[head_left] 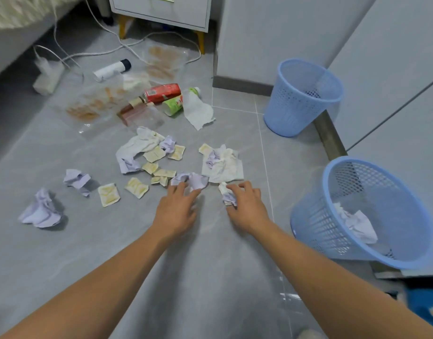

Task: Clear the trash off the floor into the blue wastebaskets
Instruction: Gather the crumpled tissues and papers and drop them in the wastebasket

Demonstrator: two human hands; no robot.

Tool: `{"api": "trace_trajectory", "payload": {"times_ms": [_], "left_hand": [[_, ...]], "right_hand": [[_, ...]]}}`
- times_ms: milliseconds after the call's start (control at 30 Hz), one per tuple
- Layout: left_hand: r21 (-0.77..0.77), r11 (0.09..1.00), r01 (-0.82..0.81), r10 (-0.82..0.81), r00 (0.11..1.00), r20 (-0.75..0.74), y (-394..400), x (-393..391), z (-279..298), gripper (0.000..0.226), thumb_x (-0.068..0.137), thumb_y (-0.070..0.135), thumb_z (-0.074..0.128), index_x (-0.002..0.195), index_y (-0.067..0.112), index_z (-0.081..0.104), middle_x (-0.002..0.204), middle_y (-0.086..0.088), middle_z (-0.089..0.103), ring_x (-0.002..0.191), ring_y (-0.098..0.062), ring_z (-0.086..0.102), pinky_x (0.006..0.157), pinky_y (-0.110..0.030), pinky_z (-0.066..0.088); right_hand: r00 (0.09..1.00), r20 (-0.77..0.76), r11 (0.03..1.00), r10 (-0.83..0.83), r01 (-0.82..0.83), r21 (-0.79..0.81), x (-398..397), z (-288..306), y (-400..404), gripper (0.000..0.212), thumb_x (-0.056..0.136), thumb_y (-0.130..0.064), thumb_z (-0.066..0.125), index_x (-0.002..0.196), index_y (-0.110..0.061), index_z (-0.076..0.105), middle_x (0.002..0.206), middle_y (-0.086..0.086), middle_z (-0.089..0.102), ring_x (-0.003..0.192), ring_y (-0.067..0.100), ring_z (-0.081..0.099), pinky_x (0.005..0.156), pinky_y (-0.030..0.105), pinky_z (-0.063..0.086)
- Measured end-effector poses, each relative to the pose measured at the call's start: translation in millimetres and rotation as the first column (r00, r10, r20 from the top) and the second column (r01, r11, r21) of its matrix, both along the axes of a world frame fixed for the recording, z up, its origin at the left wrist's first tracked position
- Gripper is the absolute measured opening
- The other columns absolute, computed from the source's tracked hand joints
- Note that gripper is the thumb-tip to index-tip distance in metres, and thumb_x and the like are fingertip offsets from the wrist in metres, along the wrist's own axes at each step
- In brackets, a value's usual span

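Right hand (247, 206) pinches crumpled paper wad (227, 194); left hand (176, 209) touches lilac tissue (193, 179).

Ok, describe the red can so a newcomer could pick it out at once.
Start at the white cabinet on yellow legs. On the floor in front of it lies a pile of clear plastic trays and bottles. The red can lies on its side there, beside a green cup, the only bright red thing.

Wastebaskets (301, 99) blue (mesh-patterned); crumpled papers (41, 211) lilac-white; packets (108, 195) cream-yellow; can (163, 92) red; floor (112, 241) grey.
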State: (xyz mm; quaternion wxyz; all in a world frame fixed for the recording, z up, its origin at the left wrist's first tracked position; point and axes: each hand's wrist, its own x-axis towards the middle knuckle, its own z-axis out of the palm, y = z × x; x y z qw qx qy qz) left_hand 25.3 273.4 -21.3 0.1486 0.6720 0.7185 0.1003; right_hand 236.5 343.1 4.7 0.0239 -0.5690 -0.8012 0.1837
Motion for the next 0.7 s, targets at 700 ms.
{"api": "trace_trajectory", "payload": {"times_ms": [700], "left_hand": [[0.333, 0.91, 0.246, -0.318, 0.93, 0.184, 24, 92, 116, 0.027, 0.089, 0.014, 0.071, 0.113, 0.026, 0.07, 0.106, 0.004, 0.051, 0.097, -0.02, 0.048, 0.069, -0.041, 0.052]], "right_hand": [[0.994, -0.109, 0.924, -0.007, 0.048, 0.38, 74, 128, -9, 0.025, 0.084, -0.006, 0.063, 0.107, -0.014, 0.056, 0.1, 0.006, 0.048, 0.082, 0.023, 0.046, 0.06, 0.035, 0.039]]}}
